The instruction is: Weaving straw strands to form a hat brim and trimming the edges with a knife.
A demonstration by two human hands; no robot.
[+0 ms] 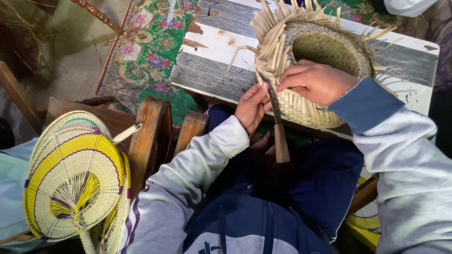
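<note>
Centre frame: left hand (252, 107) pinches the knife (277, 123), seemingly; right hand (315, 82), fingers curled, presses the basket's (308, 66) straw strips.

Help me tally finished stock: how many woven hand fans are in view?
2 at least: a yellow-and-cream fan at lower left, and another's edge stacked behind it. More may be hidden beneath; yellow weave at lower right is unclear.
</note>
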